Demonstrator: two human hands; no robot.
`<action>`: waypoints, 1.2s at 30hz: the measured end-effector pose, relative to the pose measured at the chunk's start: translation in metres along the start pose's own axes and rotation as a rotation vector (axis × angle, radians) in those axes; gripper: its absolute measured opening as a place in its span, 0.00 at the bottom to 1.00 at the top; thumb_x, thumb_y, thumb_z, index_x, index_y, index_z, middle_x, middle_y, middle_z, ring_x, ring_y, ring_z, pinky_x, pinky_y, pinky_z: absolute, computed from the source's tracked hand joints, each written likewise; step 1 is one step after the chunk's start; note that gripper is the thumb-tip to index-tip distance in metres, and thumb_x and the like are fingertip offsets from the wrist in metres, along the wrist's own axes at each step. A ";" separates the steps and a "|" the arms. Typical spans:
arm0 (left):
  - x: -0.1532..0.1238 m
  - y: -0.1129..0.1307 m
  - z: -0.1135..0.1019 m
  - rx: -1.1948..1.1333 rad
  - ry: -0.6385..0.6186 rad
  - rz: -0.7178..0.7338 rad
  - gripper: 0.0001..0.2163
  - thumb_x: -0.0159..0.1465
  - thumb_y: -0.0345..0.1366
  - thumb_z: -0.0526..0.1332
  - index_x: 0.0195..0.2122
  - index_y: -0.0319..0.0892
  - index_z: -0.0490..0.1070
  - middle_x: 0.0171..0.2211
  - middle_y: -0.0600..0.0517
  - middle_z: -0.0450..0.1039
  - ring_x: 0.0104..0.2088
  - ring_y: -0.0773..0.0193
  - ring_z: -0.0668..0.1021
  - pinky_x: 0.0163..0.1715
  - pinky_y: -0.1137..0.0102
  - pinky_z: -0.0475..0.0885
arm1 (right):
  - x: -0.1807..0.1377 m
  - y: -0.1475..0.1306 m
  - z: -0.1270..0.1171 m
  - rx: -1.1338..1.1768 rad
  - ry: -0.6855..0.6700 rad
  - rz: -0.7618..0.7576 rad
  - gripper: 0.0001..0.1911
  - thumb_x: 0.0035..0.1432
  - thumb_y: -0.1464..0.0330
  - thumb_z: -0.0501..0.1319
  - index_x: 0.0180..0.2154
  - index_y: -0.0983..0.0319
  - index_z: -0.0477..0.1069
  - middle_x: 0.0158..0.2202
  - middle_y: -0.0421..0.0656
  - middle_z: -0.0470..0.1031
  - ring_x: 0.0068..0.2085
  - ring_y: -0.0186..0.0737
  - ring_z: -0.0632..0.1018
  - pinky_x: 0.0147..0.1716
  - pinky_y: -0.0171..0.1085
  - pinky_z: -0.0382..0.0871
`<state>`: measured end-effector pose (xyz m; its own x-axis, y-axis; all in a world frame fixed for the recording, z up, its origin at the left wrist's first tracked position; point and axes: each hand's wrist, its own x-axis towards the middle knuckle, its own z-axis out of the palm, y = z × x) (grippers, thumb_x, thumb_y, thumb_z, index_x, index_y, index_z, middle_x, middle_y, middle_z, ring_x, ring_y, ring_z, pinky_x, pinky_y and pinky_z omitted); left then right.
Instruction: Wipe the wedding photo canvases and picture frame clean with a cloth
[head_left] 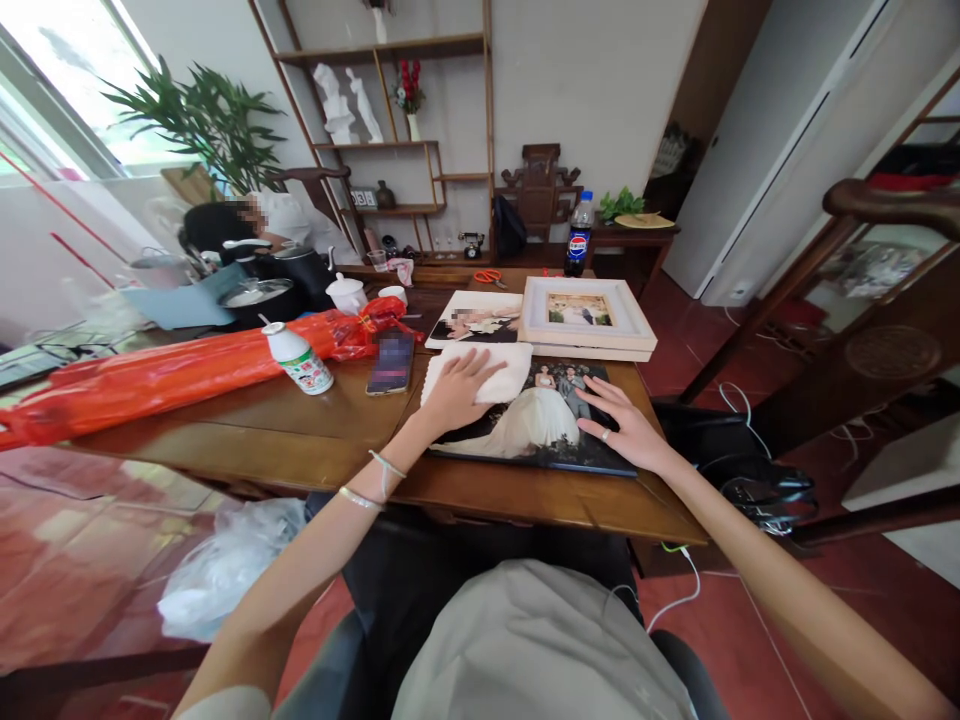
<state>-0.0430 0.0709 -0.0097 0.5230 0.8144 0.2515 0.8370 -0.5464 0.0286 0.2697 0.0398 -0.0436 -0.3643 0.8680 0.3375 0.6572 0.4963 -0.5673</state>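
My left hand (461, 393) lies flat with its fingers spread on a white cloth (514, 370), which covers the upper left corner of a dark wedding photo (536, 425) lying on the wooden table (337, 440) in front of me. My right hand (628, 425) is spread too, its fingers over the photo's right side. Just beyond sit another photo (480, 318) and a white picture frame (637, 315), with a phone (390, 363) off to the left.

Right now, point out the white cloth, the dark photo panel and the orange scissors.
White cloth (511, 373), head view: uncovered right part.
Dark photo panel (541, 418), head view: printed pale dress near its middle.
Orange scissors (487, 277), head view: handles.
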 end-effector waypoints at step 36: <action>-0.088 0.079 -0.018 0.093 -0.123 0.140 0.39 0.57 0.38 0.61 0.69 0.46 0.46 0.69 0.44 0.42 0.68 0.40 0.45 0.63 0.46 0.47 | 0.000 -0.005 0.003 -0.034 0.008 0.030 0.27 0.59 0.55 0.59 0.59 0.54 0.66 0.66 0.45 0.59 0.67 0.51 0.56 0.64 0.57 0.51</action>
<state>-0.0255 -0.0476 -0.0122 0.6459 0.7529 0.1262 0.7633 -0.6399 -0.0893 0.2646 0.0369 -0.0430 -0.3392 0.8822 0.3268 0.6899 0.4694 -0.5511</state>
